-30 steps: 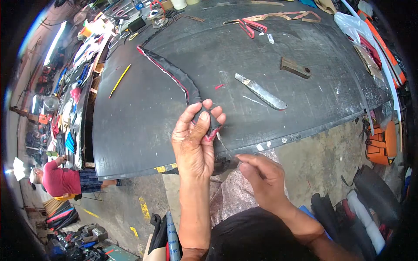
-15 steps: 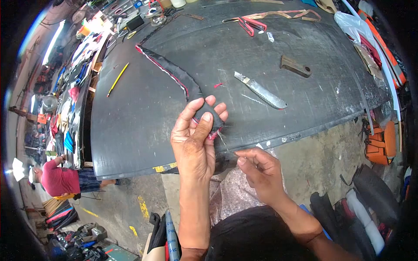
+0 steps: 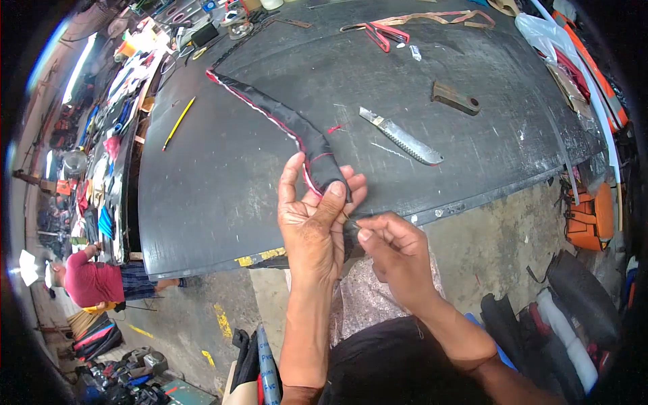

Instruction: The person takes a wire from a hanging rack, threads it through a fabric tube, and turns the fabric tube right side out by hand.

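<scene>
A long black fabric strip [image 3: 290,113] with red and white edging runs from the tabletop down into my left hand [image 3: 312,219]. That hand is closed on the strip's near end, thumb pressed on top and fingers underneath. Just to the right, my right hand [image 3: 398,246] has thumb and forefinger pinched beside the strip's end. A fine thread seems to pass from the strip into this pinch; its tip is hidden by the fingers. Beyond my hands lies a utility knife [image 3: 401,137], flat on the table, with a scrap of red thread [image 3: 335,128] nearby.
The dark worktable [image 3: 223,196] carries a yellow pencil [image 3: 179,123], a rusty metal piece [image 3: 455,99] and red-edged strapping [image 3: 385,34]. Tools crowd its far left corner. An orange bag [image 3: 590,216] and dark rolls [image 3: 584,297] are at right. Another person [image 3: 101,280] stands at far left.
My left hand has moved slightly right, and the strip's end has turned so more red edging shows. My right hand has come closer to that end.
</scene>
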`<act>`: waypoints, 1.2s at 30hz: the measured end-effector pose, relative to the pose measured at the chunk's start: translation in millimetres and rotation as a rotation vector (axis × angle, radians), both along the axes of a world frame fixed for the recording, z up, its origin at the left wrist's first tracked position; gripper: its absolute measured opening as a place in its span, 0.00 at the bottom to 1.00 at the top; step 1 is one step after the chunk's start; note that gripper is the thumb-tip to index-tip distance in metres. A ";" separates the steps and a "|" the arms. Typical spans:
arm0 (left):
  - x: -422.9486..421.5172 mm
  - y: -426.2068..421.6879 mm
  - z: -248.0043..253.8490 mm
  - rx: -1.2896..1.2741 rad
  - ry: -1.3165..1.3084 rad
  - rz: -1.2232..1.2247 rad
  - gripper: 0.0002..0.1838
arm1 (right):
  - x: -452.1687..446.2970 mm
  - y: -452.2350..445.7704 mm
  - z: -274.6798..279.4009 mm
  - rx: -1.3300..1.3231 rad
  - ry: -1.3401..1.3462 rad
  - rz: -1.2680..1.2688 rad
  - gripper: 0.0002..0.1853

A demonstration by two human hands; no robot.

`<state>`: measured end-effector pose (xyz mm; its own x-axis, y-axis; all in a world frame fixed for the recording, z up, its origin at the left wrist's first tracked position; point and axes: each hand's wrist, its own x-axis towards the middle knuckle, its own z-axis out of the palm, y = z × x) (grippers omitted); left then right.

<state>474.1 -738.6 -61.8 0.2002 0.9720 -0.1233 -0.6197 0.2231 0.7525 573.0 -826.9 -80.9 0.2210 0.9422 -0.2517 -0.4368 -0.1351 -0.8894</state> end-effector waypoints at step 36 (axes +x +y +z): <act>14.4 22.6 -7.2 -0.188 -0.224 -0.249 0.15 | 19.4 18.8 5.5 -0.040 0.106 0.003 0.03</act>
<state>488.5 -716.0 -68.9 0.4693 0.8550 -0.2210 -0.6739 0.5085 0.5360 592.4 -808.1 -75.3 0.1888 0.9316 -0.3107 -0.5273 -0.1707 -0.8323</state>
